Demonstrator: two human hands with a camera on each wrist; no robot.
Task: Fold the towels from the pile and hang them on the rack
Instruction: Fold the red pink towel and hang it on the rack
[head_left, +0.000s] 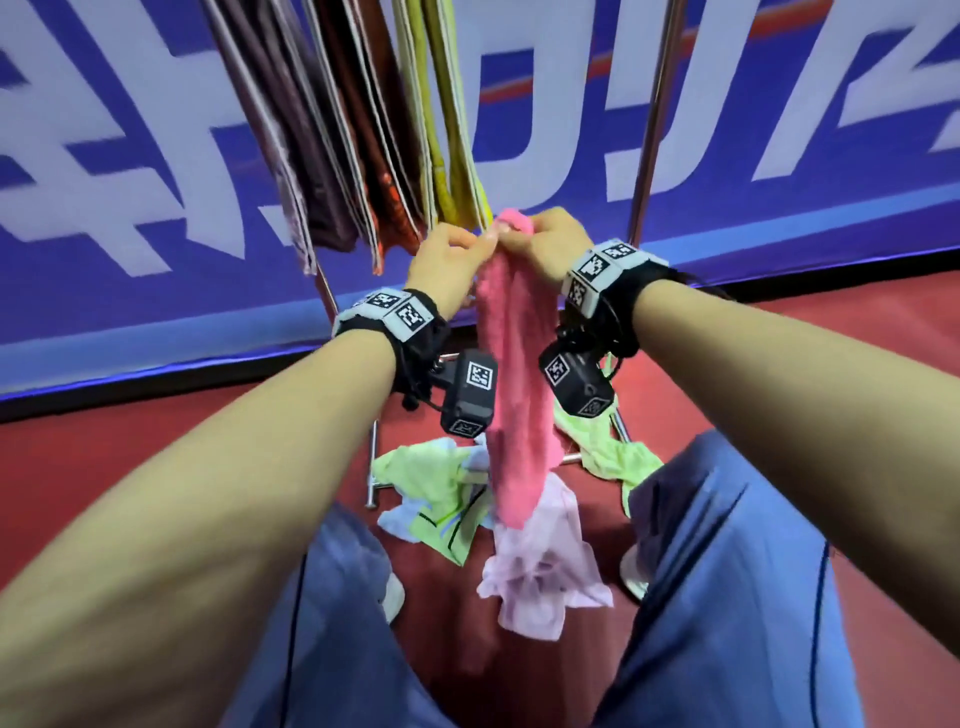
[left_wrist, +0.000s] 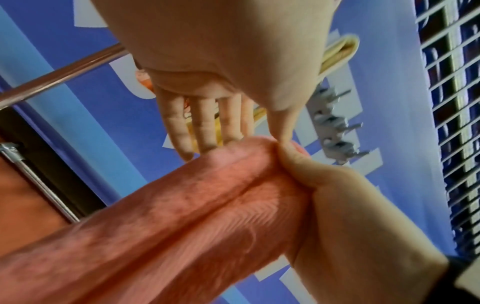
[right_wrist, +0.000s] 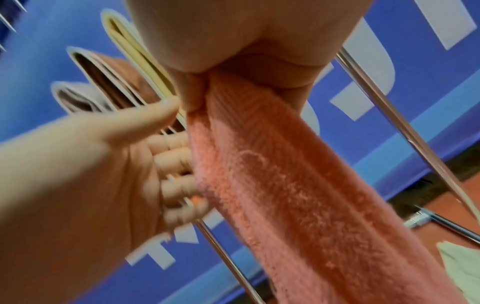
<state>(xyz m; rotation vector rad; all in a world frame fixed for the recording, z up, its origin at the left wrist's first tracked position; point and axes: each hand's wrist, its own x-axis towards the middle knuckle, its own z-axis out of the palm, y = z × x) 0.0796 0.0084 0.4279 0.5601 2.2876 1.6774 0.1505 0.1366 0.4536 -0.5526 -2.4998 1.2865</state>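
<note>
Both hands meet at the top of a pink towel (head_left: 511, 384), which hangs limp between the wrists down toward the pile (head_left: 457, 499) on the floor at 6 o'clock. The right hand (head_left: 553, 241) has fingers and thumb curled round the bunched top edge. The left hand (head_left: 449, 265) pinches the same edge with thumb and forefinger; its other fingers stay straight in the left wrist view. The rack (head_left: 657, 119), with folded towels (head_left: 358, 130) already hung, stands at 12 o'clock, just behind the hands. The towel looks light, soft and floppy, so it will likely sag wherever unsupported; taking the two top corners should spread it flat for folding.
</note>
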